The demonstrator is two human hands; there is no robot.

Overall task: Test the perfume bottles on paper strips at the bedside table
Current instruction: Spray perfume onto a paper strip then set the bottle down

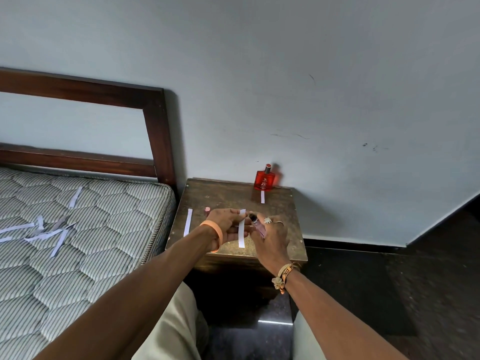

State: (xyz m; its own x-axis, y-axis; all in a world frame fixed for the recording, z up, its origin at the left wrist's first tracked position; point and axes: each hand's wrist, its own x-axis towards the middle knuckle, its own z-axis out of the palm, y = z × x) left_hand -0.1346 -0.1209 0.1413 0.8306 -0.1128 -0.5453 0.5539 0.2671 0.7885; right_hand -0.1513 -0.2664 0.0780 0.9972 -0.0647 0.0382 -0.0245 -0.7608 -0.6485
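My left hand (225, 224) pinches a white paper strip (242, 233) over the wooden bedside table (283, 203). My right hand (270, 237) grips a small pink perfume bottle (257, 224) with its dark top tilted toward the strip. A pink cap (207, 210) lies on the table behind my left hand. Another strip (188, 222) lies flat at the table's left side. At the back stands a red perfume bottle (265, 180) against the wall, with a short strip (262, 197) in front of it.
A striped mattress (85, 229) with several loose paper strips (49, 231) lies to the left, with a dark wooden headboard (155, 120) behind it. The grey wall (285, 87) backs the table. Dark floor (389, 294) spreads to the right.
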